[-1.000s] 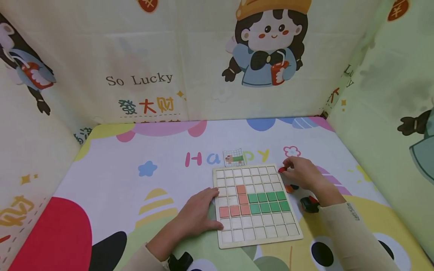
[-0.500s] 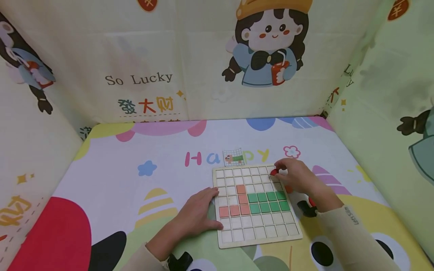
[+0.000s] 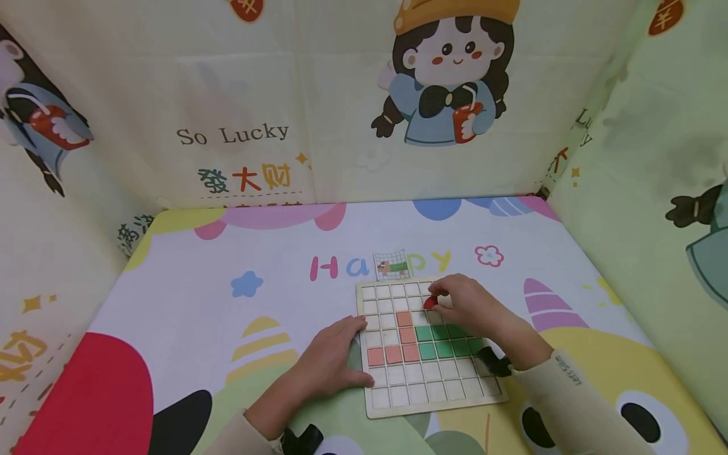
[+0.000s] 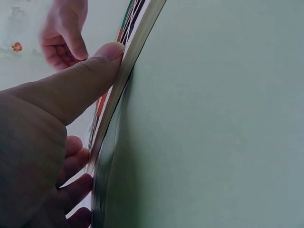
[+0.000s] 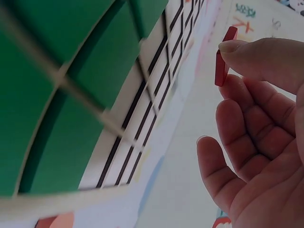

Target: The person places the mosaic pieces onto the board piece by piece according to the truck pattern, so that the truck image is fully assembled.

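Note:
My right hand (image 3: 474, 308) pinches a small red tile (image 5: 221, 66) between thumb and finger. In the head view it is over the upper right part of a wooden grid board (image 3: 399, 374), with the tile apart from the board in the right wrist view. Several salmon squares (image 3: 393, 354) and two rows of green squares (image 3: 428, 350) fill some cells, the green partly hidden by the right hand. My left hand (image 3: 327, 357) rests at the board's left side, its thumb (image 4: 90, 78) touching the edge and its fingers fairly straight.
Just behind the board lies a small picture card (image 3: 391, 264) with a gridded pattern. The patterned tablecloth (image 3: 296, 291) spreads around it. Printed cloth walls (image 3: 335, 95) close off the back and sides. A dark wrist device (image 3: 493, 362) sits at the right wrist.
My right hand has moved left with the red tile, from beside the board's right edge to over its cells. The red and orange pieces at the right are now hidden. My left hand stays put.

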Available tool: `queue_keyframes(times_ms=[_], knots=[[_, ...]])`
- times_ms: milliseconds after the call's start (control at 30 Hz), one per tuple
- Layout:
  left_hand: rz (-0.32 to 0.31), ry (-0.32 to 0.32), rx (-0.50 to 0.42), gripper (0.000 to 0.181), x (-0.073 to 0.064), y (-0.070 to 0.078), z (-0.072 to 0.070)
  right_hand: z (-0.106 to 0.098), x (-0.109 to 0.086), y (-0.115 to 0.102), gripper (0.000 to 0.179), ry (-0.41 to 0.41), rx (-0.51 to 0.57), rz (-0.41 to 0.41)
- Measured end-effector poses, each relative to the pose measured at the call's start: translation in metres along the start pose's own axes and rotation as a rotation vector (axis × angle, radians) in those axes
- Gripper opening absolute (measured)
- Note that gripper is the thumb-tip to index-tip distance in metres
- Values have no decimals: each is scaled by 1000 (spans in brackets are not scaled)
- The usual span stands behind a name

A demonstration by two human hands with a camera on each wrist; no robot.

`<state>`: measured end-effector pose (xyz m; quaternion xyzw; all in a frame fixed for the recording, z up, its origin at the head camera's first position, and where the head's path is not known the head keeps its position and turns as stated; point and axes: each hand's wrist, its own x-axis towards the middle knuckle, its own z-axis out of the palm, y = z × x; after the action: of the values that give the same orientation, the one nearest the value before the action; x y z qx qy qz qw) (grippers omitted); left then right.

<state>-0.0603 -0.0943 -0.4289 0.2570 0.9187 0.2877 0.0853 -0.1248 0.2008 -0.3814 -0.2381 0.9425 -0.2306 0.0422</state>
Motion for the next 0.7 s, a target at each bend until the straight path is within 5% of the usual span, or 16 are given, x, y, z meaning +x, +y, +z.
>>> queue_keyframes(times_ms=[700], knots=[[-18,-11,-3,93,0,0,-2,21,18,-33,22,-100,-48,-114]])
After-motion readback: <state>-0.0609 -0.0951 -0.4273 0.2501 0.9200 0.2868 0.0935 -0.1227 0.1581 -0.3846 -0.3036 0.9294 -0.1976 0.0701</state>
